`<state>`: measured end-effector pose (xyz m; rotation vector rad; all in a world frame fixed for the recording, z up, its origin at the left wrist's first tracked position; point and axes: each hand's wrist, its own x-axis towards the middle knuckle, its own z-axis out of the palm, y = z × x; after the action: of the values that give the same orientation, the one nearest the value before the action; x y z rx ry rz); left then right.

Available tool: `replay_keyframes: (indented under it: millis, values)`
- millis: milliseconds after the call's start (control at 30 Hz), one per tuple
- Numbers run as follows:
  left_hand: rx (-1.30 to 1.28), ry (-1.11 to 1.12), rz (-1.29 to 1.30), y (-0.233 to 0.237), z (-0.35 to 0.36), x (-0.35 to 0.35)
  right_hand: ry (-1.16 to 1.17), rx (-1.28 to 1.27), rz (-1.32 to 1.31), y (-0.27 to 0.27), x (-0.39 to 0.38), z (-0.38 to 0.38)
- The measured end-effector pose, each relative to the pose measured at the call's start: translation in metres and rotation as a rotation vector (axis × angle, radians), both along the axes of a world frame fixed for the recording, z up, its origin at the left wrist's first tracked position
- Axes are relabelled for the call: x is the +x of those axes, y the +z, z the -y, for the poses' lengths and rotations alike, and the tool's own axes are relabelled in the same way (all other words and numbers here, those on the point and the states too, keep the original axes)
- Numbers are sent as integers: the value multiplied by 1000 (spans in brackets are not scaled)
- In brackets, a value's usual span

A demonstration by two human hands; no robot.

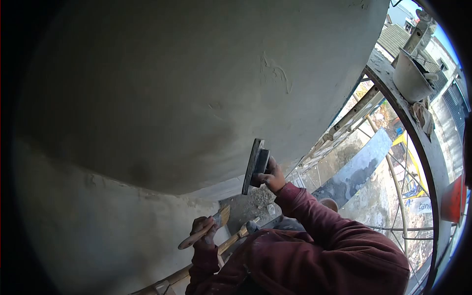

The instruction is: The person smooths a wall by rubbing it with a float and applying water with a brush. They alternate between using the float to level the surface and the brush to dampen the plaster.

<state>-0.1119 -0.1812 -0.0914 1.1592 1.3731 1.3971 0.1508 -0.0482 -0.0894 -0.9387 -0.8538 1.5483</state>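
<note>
My right hand (273,178) is closed around the dark grip of a plastering float (253,166), its long flat plate turned edge-on near the grey plastered surface (196,118). Lower down, my left hand (200,227) grips a paintbrush (190,241) by its wooden handle. The brush's pale bristles (225,215) point up and to the right, away from the wall on the left. Smears and ridges of wet plaster (276,73) show on the surface above the float, and a darker patch spreads to its left.
A curved plank (432,162) runs down the right side, bearing a white bucket (412,78), a rag (422,118) and a red bucket (452,199). Scaffold poles (393,182) stand below it. Far beneath lies rubble-strewn ground. A wooden pole (231,241) passes beside my body.
</note>
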Motion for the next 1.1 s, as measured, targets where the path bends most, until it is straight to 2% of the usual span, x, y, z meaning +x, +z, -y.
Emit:
replay_keyframes:
  millis: [33, 67, 100, 133, 200, 233, 300, 400, 433, 500, 533, 567, 600, 633, 667, 700, 767, 800, 900, 933, 967, 1033, 1067, 1100]
  values:
    - [-2, 54, -40, -10, 8, -13, -130, 146, 324, -7, 4, -9]
    - [-63, 94, 67, -36, 16, -36, -267, 287, 647, -12, 7, -17]
    - [-126, 132, 173, -60, 24, -60, -279, 290, 637, -12, 7, -23]
    - [-121, 124, 161, -68, 34, -75, -317, 276, 685, -12, 7, -29]
    - [-339, 235, 290, -76, 45, -98, -388, 315, 818, -17, 4, -44]
    - [-339, 229, 278, -72, 46, -101, -397, 309, 808, -16, -2, -54]
    - [-182, 220, -10, -56, 51, -98, -593, 398, 864, -10, -21, -79]
    - [-232, 193, 77, -35, 46, -103, -701, 376, 920, 4, -47, -113]
    - [-284, 190, 129, -30, 42, -105, -715, 364, 913, -2, -52, -117]
    - [-199, 119, 87, -47, 50, -124, -762, 403, 1077, -27, -62, -122]
    - [-226, 171, 79, -47, 50, -126, -676, 348, 1093, -43, -59, -120]
    - [-243, 221, 76, -49, 48, -127, -696, 353, 1091, -41, -59, -123]
    - [-108, 138, -36, -52, 53, -132, -716, 340, 983, -41, -60, -127]
    - [-107, 129, -37, -55, 56, -139, -727, 319, 878, -42, -60, -129]
    - [-171, 224, -69, -57, 59, -145, -666, 281, 829, -7, -59, -126]
    - [-239, 321, -101, -57, 62, -148, -667, 271, 834, 1, -63, -127]
    - [-259, 321, -165, -42, 61, -141, -691, 467, 1039, 7, -71, -122]
    - [-250, 331, -155, -43, 57, -143, -604, 451, 1091, 1, -69, -119]
    - [-227, 351, -149, -33, 50, -139, -614, 462, 1103, -28, -47, -122]
    - [-237, 359, -163, -29, 51, -138, -694, 381, 969, -18, -44, -125]
    - [-240, 357, -167, -28, 53, -144, -695, 375, 968, -1, -42, -126]
    - [11, 7, -577, -30, 64, -158, -709, 361, 917, 28, -47, -128]
    - [4, -21, -579, -34, 70, -163, -741, 476, 972, 24, -54, -124]
    - [-18, 38, -558, -41, 68, -166, -664, 511, 1096, 7, -59, -123]
